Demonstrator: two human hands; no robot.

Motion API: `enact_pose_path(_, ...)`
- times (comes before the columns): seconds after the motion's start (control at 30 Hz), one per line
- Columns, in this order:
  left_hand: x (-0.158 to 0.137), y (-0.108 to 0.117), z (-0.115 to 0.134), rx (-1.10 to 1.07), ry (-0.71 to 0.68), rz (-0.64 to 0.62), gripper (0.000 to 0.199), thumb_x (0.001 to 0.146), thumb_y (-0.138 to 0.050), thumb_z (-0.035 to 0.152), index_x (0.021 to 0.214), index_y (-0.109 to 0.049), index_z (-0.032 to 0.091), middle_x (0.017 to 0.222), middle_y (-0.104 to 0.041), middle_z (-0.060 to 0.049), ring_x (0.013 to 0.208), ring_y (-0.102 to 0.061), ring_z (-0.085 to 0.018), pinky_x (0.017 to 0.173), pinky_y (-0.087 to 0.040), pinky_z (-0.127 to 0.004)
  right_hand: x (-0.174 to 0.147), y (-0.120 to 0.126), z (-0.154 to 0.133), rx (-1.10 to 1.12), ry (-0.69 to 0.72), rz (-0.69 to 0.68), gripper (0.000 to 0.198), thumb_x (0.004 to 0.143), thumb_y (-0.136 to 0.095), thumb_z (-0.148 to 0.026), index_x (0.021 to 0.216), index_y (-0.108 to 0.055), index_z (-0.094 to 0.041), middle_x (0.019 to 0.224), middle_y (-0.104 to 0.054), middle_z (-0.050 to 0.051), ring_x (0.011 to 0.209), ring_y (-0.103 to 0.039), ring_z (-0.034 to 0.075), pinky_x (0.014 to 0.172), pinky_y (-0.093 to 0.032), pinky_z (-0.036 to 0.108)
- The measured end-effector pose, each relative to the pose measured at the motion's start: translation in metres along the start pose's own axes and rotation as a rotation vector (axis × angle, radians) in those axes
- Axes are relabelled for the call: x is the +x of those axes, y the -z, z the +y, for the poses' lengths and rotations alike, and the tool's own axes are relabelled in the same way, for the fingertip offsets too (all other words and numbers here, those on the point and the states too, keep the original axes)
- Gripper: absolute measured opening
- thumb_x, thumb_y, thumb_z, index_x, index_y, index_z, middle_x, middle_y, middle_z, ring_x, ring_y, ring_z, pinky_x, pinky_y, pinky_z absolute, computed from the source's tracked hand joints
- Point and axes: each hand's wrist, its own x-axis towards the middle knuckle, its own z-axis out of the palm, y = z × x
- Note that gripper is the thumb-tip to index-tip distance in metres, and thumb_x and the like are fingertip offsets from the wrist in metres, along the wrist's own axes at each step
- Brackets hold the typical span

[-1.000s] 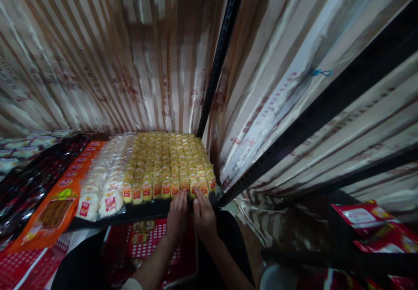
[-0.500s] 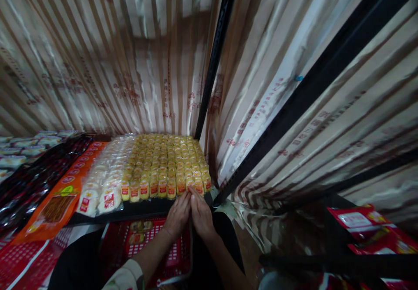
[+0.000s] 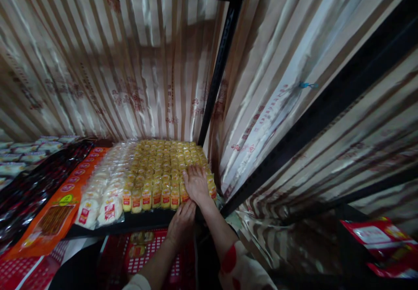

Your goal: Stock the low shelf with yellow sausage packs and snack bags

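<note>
Rows of small yellow wrapped cakes [image 3: 153, 168] with red-orange labels stand packed close on a black shelf [image 3: 133, 221]. My right hand [image 3: 197, 183] lies flat over the right-hand rows near the front, palm down, its fingers stretched toward the back. Just below it, my left hand [image 3: 182, 222] is at the front edge of the rows, fingers extended and close together, the tips by the front packs. Neither hand grasps a pack, as far as shows. Left of the yellow rows lie white round cakes [image 3: 111, 207] in clear wrappers.
A red basket [image 3: 156, 241] with a few yellow packs sits below the shelf. An orange snack bag [image 3: 54, 220], dark shiny packs [image 3: 35, 185] and white packets [image 3: 19, 157] fill the left. A black post [image 3: 218, 76] rises behind. Red bags [image 3: 375, 237] lie at right.
My right hand has moved forward from beside my left hand onto the tops of the yellow packs. The left hand stays near the front edge. The view has shifted slightly.
</note>
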Motion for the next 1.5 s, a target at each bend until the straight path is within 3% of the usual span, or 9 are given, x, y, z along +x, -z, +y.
enact_pose_path(0.13, 0.003, -0.002, 0.002, 0.03, 0.008, 0.013, 0.04, 0.084, -0.041, 0.026, 0.117, -0.059, 0.012, 0.114, -0.063, -0.009, 0.113, -0.051, -0.021, 0.095, -0.038, -0.033, 0.004, -0.006, 0.003, -0.001, -0.013, 0.007, 0.053, 0.096, -0.022, -0.036, 0.13, -0.047, -0.003, 0.135, -0.049, 0.017, 0.133, -0.033, 0.023, 0.112, -0.014, 0.04)
enact_pose_path(0.27, 0.002, -0.005, 0.001, 0.011, -0.002, 0.016, 0.048, 0.084, -0.04, 0.028, 0.127, -0.051, 0.012, 0.127, -0.056, -0.01, 0.12, -0.045, -0.021, 0.097, -0.035, -0.033, 0.022, -0.004, 0.005, -0.018, -0.009, 0.041, 0.054, 0.096, -0.019, -0.037, 0.133, -0.045, -0.006, 0.139, -0.045, 0.013, 0.135, -0.03, 0.023, 0.112, -0.014, 0.039)
enact_pose_path(0.47, 0.001, -0.008, 0.0, 0.023, -0.002, 0.106, 0.05, 0.085, -0.037, 0.029, 0.131, -0.048, 0.014, 0.134, -0.05, -0.007, 0.126, -0.036, -0.02, 0.102, -0.029, -0.032, 0.049, -0.009, 0.005, -0.053, -0.039, -0.128, 0.056, 0.095, -0.021, -0.04, 0.134, -0.044, -0.007, 0.14, -0.042, 0.015, 0.136, -0.028, 0.024, 0.112, -0.01, 0.041)
enact_pose_path(0.6, 0.002, -0.008, 0.002, 0.015, -0.001, 0.152, 0.048, 0.086, -0.038, 0.032, 0.129, -0.051, 0.013, 0.136, -0.048, -0.006, 0.128, -0.034, -0.021, 0.104, -0.027, -0.033, 0.058, -0.011, 0.003, -0.057, -0.043, -0.108, 0.057, 0.096, -0.017, -0.04, 0.136, -0.041, -0.007, 0.141, -0.041, 0.013, 0.136, -0.028, 0.022, 0.112, -0.009, 0.039)
enact_pose_path(0.8, 0.002, -0.008, 0.003, -0.021, 0.022, 0.178, 0.044, 0.086, -0.038, 0.03, 0.125, -0.055, 0.015, 0.134, -0.051, -0.006, 0.125, -0.038, -0.022, 0.103, -0.029, -0.036, 0.074, -0.012, -0.004, -0.102, -0.051, -0.197, 0.061, 0.095, -0.017, -0.043, 0.136, -0.038, -0.003, 0.142, -0.037, 0.017, 0.136, -0.027, 0.023, 0.112, -0.01, 0.039)
enact_pose_path(1.03, 0.004, -0.004, 0.003, -0.048, 0.027, 0.15, 0.043, 0.088, -0.035, 0.026, 0.125, -0.056, 0.015, 0.133, -0.053, -0.006, 0.126, -0.038, -0.021, 0.1, -0.032, -0.035, 0.094, -0.023, -0.001, -0.075, -0.025, -0.136, 0.061, 0.095, -0.018, -0.042, 0.139, -0.033, -0.004, 0.146, -0.03, 0.014, 0.139, -0.019, 0.023, 0.113, -0.006, 0.039)
enact_pose_path(1.23, 0.003, -0.011, 0.003, -0.039, 0.021, 0.183, 0.042, 0.088, -0.036, 0.026, 0.121, -0.058, 0.015, 0.133, -0.052, -0.007, 0.126, -0.038, -0.023, 0.1, -0.031, -0.037, 0.113, -0.027, -0.001, -0.049, -0.061, -0.2, 0.059, 0.095, -0.022, -0.04, 0.137, -0.037, -0.002, 0.144, -0.034, 0.017, 0.138, -0.023, 0.024, 0.113, -0.013, 0.039)
enact_pose_path(1.33, 0.003, -0.012, 0.003, -0.061, 0.024, 0.183, 0.043, 0.088, -0.034, 0.024, 0.123, -0.056, 0.013, 0.133, -0.052, -0.008, 0.127, -0.037, -0.022, 0.101, -0.029, -0.036, 0.108, -0.012, -0.002, -0.014, -0.058, -0.11, 0.056, 0.095, -0.022, -0.04, 0.137, -0.039, -0.006, 0.144, -0.036, 0.015, 0.137, -0.024, 0.024, 0.113, -0.014, 0.041)
enact_pose_path(1.5, -0.002, -0.011, 0.001, -0.061, 0.002, 0.085, 0.046, 0.088, -0.036, 0.024, 0.131, -0.047, 0.012, 0.132, -0.052, -0.011, 0.127, -0.038, -0.022, 0.101, -0.031, -0.035, 0.047, 0.011, -0.005, 0.223, 0.024, 0.294, 0.053, 0.096, -0.02, -0.035, 0.133, -0.044, -0.007, 0.141, -0.041, 0.013, 0.138, -0.023, 0.021, 0.113, -0.024, 0.041)
